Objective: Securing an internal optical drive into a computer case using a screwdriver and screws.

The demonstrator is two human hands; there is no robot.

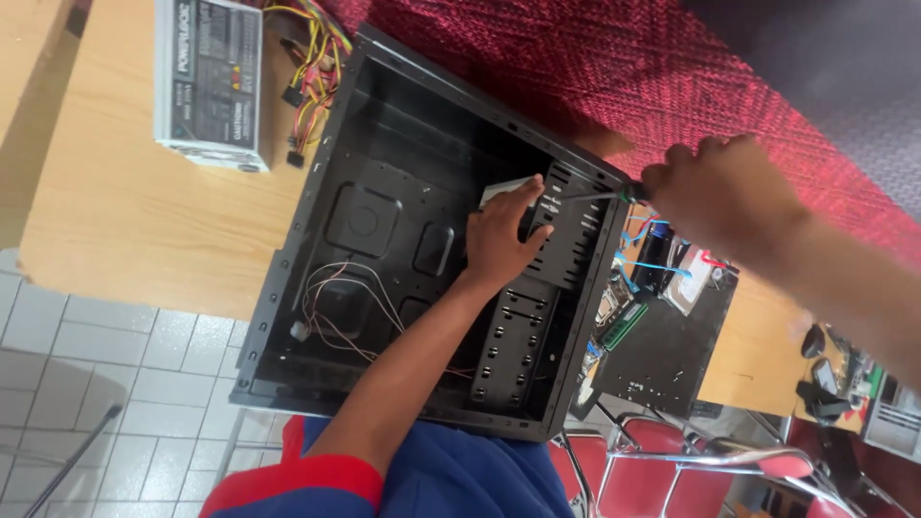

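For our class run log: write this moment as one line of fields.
left hand: inside black computer case, on pale drive | right hand: grips screwdriver at drive cage | power supply: on wooden table

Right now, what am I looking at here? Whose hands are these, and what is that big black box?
This is one picture from a camera worn on a person's head, looking down at their own bare hands. The black box is an opened computer case lying on a wooden table. The left hand reaches inside, resting on a pale drive in its bay. The right hand holds a screwdriver against the case's side. A grey power supply with coloured cables lies nearby.
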